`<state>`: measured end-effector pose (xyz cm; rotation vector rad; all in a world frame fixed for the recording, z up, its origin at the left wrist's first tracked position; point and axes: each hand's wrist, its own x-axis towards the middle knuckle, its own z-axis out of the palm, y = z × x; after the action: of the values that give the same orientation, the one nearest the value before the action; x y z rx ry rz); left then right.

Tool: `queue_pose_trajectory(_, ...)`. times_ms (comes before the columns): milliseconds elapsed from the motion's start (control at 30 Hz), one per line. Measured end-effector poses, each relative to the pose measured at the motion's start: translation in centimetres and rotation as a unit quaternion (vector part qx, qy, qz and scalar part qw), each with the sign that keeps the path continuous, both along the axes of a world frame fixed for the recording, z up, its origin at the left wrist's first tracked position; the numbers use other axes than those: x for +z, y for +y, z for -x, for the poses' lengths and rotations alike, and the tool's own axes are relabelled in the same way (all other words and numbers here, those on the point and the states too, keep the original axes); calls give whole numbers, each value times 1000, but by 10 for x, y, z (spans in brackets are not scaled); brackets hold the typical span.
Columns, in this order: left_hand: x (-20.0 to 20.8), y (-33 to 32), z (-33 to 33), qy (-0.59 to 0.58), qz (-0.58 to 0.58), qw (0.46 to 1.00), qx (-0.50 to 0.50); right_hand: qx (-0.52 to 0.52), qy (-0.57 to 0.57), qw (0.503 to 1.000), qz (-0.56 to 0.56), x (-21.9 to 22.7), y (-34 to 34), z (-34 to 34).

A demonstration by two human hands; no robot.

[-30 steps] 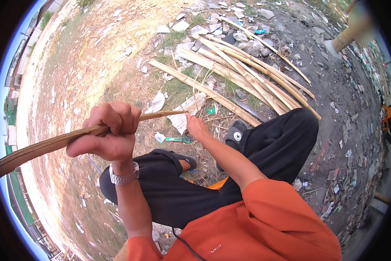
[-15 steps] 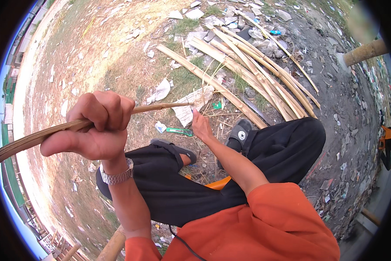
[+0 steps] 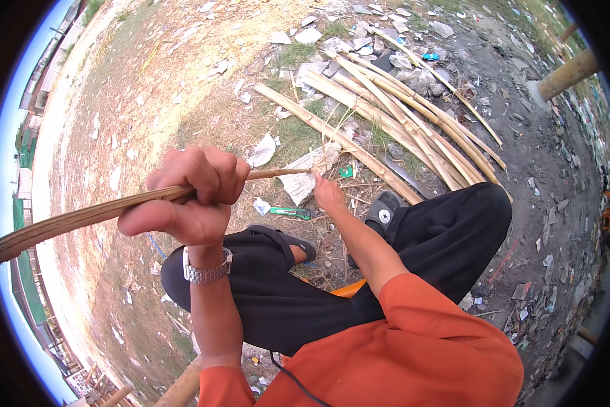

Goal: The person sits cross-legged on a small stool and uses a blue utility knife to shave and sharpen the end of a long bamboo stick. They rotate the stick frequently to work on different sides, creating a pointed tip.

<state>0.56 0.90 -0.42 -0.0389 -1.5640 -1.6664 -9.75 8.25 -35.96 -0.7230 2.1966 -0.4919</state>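
A long, thin bamboo strip [image 3: 81, 220] runs from the left rim of the view toward the middle, bending slightly. My left hand [image 3: 189, 193], with a metal-banded watch [image 3: 208, 266] on its wrist, is wrapped round the strip partway along. At the strip's narrow far end is my right hand [image 3: 330, 197], its fingertips closed on the tip; the fingers are partly hidden behind the hand. Beneath that tip lies a pale, rough block [image 3: 295, 184] on the ground. A green box cutter [image 3: 290, 213] rests between the block and my feet.
Split bamboo lengths [image 3: 413, 122] lie in a pile ahead to the right. A long blade [image 3: 403, 176] is on the ground beside them. My sandalled foot [image 3: 385, 214] is near the pile. A bamboo post [image 3: 568, 76] stands at the far right. Litter is scattered around.
My left hand has come rightward, closer to my right hand, still gripping the strip. My right hand stays at the strip's tip. The whole view has shifted slightly.
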Motion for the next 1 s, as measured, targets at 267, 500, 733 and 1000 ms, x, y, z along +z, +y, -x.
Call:
queue_pose_trajectory(267,-1,-20,-15,16,-59,997,53,43,12,999,29,-17,-1,10)
queue_pose_trajectory(500,1,-26,-11,-12,-79,991,105,122,-101,983,90,103,-13,48)
queue_pose_trajectory(733,9,11,18,-45,-33,961,271,43,-122,966,225,203,30,-6)
queue_pose_trajectory(1000,5,16,10,-56,-9,986,159,42,-86,979,179,180,32,-10)
